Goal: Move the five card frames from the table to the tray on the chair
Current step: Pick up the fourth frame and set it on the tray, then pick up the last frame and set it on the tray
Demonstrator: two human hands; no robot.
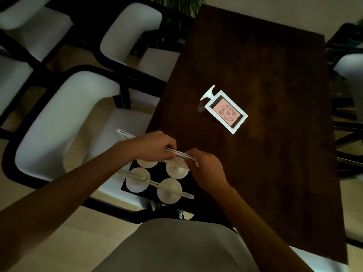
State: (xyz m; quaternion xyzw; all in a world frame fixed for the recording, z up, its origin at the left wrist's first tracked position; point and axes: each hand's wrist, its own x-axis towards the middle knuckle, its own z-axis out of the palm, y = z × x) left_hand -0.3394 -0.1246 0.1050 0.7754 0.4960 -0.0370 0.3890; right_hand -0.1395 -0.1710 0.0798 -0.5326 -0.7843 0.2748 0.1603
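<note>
One white card frame (225,109) with a pink card lies flat on the dark wooden table (275,154). A black tray (193,186) sits on the seat of the white chair (59,124) left of the table. Upright white card frames with round bases stand in the tray, seen edge-on; one frame (157,184) spans the near two bases. My left hand (155,147) and my right hand (206,167) both pinch the top edge of another upright frame (178,154) over the tray's far side. Its base is partly hidden by my hands.
More white chairs (129,34) with black frames stand at the far left and behind. A plant (182,4) is past the table's far end. Another chair (349,71) is at the right. My light shirt fills the bottom of the view.
</note>
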